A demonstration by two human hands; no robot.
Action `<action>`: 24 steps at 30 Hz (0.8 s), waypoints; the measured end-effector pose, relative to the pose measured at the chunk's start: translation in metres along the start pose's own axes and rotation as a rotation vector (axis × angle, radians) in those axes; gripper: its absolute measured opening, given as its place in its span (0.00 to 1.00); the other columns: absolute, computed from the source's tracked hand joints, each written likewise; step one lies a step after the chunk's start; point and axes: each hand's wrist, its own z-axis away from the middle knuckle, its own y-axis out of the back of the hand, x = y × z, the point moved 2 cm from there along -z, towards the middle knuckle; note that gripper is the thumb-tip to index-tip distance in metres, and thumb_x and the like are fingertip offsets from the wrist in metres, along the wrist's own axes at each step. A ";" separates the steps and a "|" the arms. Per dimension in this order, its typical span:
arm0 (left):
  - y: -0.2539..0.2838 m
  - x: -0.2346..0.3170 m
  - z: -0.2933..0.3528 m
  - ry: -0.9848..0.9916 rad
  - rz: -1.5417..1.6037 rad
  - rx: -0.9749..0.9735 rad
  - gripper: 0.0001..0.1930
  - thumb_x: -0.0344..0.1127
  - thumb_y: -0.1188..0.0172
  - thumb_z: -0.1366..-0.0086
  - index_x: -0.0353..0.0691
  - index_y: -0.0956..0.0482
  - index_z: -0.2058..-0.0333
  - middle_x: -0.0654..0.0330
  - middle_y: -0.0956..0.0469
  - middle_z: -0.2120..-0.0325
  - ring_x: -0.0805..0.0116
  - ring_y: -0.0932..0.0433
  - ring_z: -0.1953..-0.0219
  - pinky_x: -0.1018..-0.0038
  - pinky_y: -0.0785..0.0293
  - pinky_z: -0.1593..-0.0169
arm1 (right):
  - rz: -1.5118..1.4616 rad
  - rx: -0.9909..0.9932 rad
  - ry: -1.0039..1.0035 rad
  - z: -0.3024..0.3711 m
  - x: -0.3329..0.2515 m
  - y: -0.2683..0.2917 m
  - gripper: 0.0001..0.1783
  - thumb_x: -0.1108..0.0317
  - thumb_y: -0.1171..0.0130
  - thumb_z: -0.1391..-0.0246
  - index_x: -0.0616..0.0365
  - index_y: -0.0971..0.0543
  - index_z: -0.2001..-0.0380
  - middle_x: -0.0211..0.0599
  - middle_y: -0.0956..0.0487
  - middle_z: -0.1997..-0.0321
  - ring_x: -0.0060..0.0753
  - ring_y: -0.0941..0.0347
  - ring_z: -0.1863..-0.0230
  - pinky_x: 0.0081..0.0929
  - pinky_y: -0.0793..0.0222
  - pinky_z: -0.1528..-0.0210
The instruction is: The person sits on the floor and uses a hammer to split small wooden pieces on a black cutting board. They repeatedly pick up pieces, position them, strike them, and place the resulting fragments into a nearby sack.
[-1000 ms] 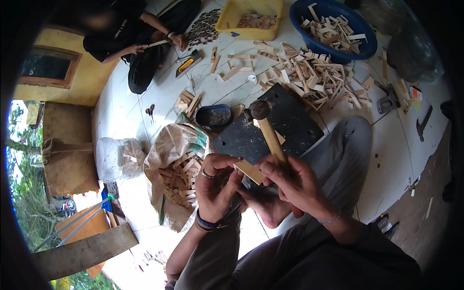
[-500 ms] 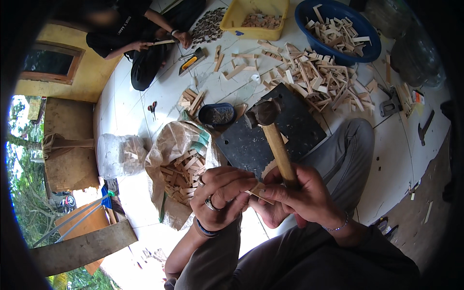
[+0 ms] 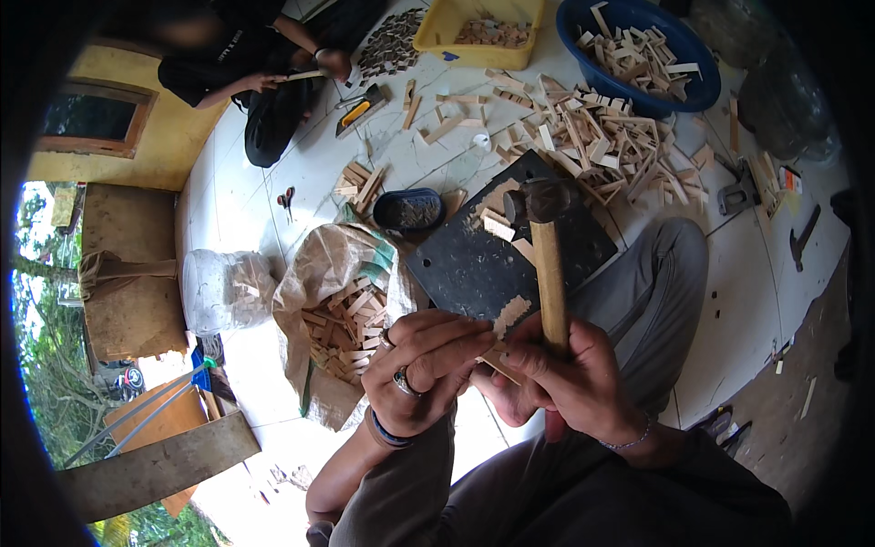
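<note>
Strong daylight enters between eight and nine o'clock, bleaching the trees (image 3: 46, 356) and whitening the floor (image 3: 273, 433) past seven. The shirt (image 3: 629, 501) near five sinks into shade. Fingers (image 3: 447, 346) and hammer (image 3: 550, 283) look fairly crisp; a head (image 3: 187, 27) past ten is blurred. Fisheye distortion curves the plank (image 3: 164, 465) at eight inside a black rim.

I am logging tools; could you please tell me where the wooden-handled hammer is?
In the head view, the hammer is right of centre, in the right hand, its metal head seen against the black board.
</note>
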 end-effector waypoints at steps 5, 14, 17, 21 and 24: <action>-0.002 -0.002 0.002 0.088 0.103 -0.021 0.14 0.23 0.29 0.42 0.37 0.15 0.56 0.54 0.14 0.58 0.56 0.16 0.54 0.66 0.18 0.52 | 0.004 0.039 -0.024 0.001 0.002 0.000 0.10 0.65 0.37 0.31 0.63 0.22 0.58 0.37 0.15 0.69 0.08 0.31 0.81 0.11 0.39 0.81; -0.006 -0.010 0.004 0.113 0.186 -0.045 0.14 0.22 0.31 0.40 0.35 0.15 0.55 0.52 0.14 0.57 0.56 0.16 0.54 0.65 0.20 0.50 | -0.049 0.117 -0.010 0.001 0.008 -0.003 0.10 0.65 0.37 0.31 0.62 0.22 0.59 0.35 0.16 0.71 0.07 0.34 0.82 0.11 0.39 0.81; -0.009 -0.014 0.003 0.139 0.243 -0.085 0.15 0.22 0.31 0.40 0.35 0.15 0.54 0.52 0.15 0.55 0.57 0.17 0.53 0.67 0.21 0.50 | -0.041 0.160 -0.050 0.000 0.009 0.000 0.10 0.65 0.36 0.31 0.61 0.22 0.59 0.33 0.16 0.71 0.06 0.34 0.82 0.11 0.39 0.81; -0.014 -0.019 0.004 0.165 0.236 -0.147 0.16 0.25 0.30 0.40 0.37 0.16 0.52 0.54 0.15 0.52 0.57 0.18 0.51 0.66 0.23 0.48 | 0.034 0.243 -0.095 0.000 0.012 0.007 0.11 0.63 0.34 0.33 0.60 0.22 0.59 0.30 0.17 0.71 0.05 0.35 0.82 0.12 0.41 0.82; -0.019 -0.025 0.007 0.139 0.186 -0.164 0.17 0.27 0.29 0.40 0.38 0.16 0.51 0.56 0.16 0.51 0.56 0.20 0.51 0.64 0.25 0.46 | 0.040 0.287 -0.115 -0.002 0.020 0.012 0.12 0.61 0.34 0.33 0.58 0.21 0.59 0.28 0.17 0.71 0.05 0.35 0.82 0.12 0.43 0.83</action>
